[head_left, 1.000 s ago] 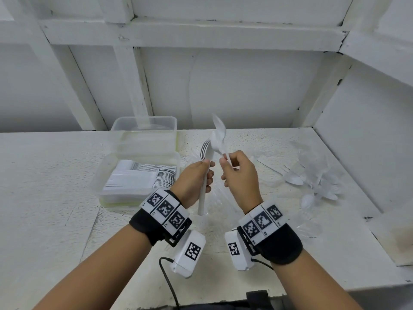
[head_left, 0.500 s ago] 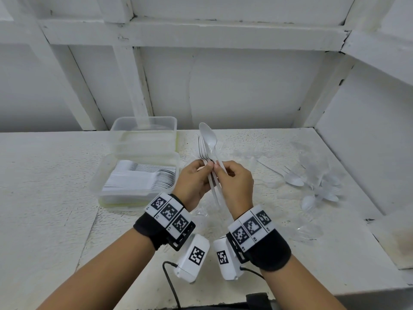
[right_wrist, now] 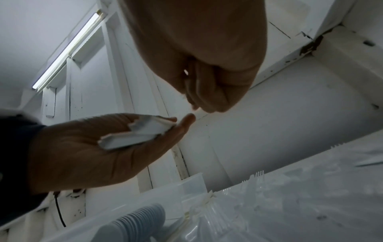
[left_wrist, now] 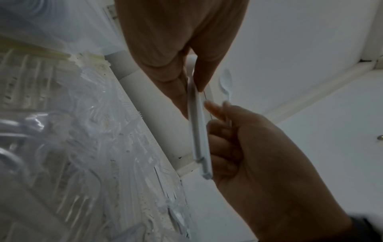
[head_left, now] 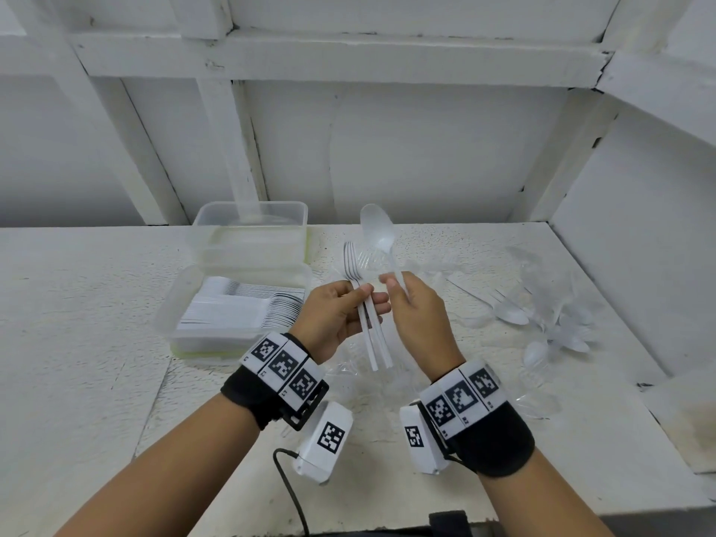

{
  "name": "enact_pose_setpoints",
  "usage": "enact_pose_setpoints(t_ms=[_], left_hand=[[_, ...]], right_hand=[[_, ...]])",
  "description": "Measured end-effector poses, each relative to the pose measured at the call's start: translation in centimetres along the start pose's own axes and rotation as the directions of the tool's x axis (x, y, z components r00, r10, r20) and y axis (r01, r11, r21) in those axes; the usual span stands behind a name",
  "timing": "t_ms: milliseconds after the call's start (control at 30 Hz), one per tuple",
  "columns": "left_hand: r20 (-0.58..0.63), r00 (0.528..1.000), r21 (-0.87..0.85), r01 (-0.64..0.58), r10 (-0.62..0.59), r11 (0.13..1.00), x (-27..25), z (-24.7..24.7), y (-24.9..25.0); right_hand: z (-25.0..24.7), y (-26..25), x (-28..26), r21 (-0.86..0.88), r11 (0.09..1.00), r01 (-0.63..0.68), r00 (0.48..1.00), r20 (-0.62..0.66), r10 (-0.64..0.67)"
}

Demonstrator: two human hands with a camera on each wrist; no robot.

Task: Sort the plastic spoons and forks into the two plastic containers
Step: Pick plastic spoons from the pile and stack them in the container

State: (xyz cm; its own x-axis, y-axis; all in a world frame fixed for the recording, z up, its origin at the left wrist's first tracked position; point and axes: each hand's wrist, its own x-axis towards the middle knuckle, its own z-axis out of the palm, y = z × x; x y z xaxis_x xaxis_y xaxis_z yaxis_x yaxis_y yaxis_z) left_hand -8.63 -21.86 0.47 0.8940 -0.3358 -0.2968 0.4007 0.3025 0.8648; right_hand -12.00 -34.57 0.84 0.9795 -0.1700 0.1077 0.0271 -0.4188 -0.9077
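Note:
My left hand [head_left: 341, 308] pinches the handles of white plastic forks [head_left: 358, 288], tines up, above the table's middle. Those fork handles [left_wrist: 197, 131] run down from the thumb and fingers in the left wrist view. Just to the right, my right hand [head_left: 416, 312] holds a translucent white spoon [head_left: 377, 230] by its handle, bowl up and tilted left. The near container [head_left: 182, 300] on the left holds a neat row of stacked white cutlery [head_left: 248, 308]. Behind it stands a second clear container [head_left: 252, 226]. Loose spoons [head_left: 511, 315] lie on the right of the table.
Crumpled clear plastic wrappers [head_left: 542, 401] are scattered around and under my hands. White walls enclose the table [head_left: 77, 343] at the back and right. A black cable [head_left: 290, 494] runs off the front edge.
The hands have drawn apart. The spoon that lay against the forks is now alone in my right hand, while the forks stay in my left.

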Motion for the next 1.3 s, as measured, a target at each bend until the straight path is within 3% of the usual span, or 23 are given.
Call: enact_pose_setpoints(t_ms=[367, 667, 867, 1133, 1300], left_hand=[[-0.051, 0.998, -0.089, -0.036, 0.031, 0.995, 0.1, 0.1, 0.4], [-0.034, 0.999, -0.019, -0.033, 0.032, 0.999, -0.3, 0.4, 0.1], [-0.059, 0.998, -0.106, -0.044, 0.038, 0.993, 0.3, 0.3, 0.1], [-0.015, 0.999, -0.018, -0.046, 0.046, 0.999, 0.3, -0.3, 1.2], [0.014, 0.998, 0.026, -0.057, 0.057, 0.998, 0.0, -1.0, 1.9]], right_hand=[[0.8, 0.8, -0.2, -0.026, 0.998, 0.053, 0.998, -0.034, -0.054], [1.9, 1.0, -0.2, 0.034, 0.994, 0.106, 0.993, -0.047, -0.104], [1.8, -0.2, -1.1, 0.114, 0.993, -0.006, 0.993, 0.118, -0.008], [1.8, 0.5, -1.2, -0.032, 0.982, 0.186, 0.975, 0.132, -0.18], [1.8, 0.7, -0.6, -0.167, 0.941, 0.295, 0.944, 0.205, -0.26]])
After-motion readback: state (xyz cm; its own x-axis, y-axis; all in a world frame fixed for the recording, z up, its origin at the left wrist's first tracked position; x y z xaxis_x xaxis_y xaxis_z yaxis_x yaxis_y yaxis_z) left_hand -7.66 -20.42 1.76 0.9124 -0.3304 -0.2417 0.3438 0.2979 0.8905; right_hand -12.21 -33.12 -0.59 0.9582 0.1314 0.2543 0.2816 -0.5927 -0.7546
